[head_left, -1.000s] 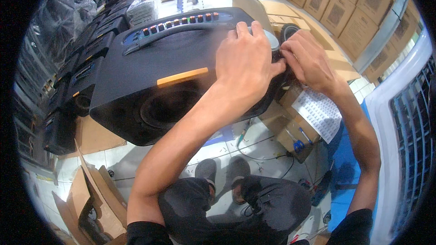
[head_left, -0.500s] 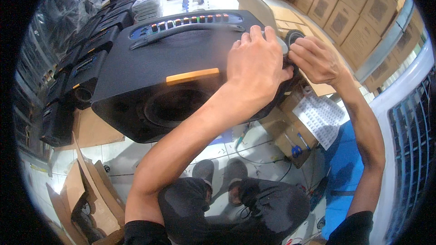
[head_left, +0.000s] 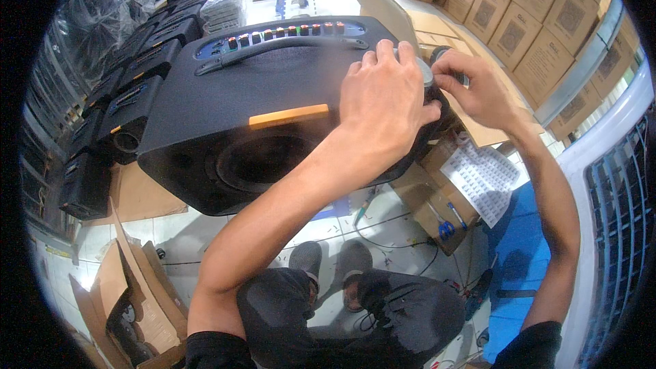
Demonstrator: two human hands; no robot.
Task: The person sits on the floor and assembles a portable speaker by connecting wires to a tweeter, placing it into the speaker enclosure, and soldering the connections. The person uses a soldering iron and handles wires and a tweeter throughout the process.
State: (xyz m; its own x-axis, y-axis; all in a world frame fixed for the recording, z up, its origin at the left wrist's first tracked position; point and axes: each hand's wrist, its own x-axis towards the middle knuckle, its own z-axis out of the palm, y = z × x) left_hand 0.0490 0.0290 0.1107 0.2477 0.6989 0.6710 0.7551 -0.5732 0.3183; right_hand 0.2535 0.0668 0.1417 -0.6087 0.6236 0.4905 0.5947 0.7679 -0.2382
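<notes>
A large black speaker cabinet (head_left: pixel 294 92) lies in front of me, with a strap handle (head_left: pixel 273 46), a row of knobs (head_left: pixel 287 31) and a yellow strip (head_left: pixel 289 117) along its near edge. My left hand (head_left: pixel 384 92) curls over a round, grey-rimmed piece (head_left: pixel 426 72) at the cabinet's right end, its thumb pointing right. Just right of it, my right hand (head_left: pixel 478 87) bends its thumb and index finger around a dark round part (head_left: pixel 443 53). The fingers partly cover both pieces, so their exact kind does not show.
More black speakers (head_left: pixel 130 109) line the left. Stacked cartons (head_left: pixel 526 24) fill the right rear. Scissors (head_left: pixel 445 229) and a printed sheet (head_left: pixel 482 178) lie on a carton at right. An opened carton (head_left: pixel 130 307) stands lower left, and a cable (head_left: pixel 396 242) runs on the floor.
My right hand has turned at the wrist, and its thumb and index finger have shifted on the dark round part. My left hand and the speaker cabinet have stayed nearly still.
</notes>
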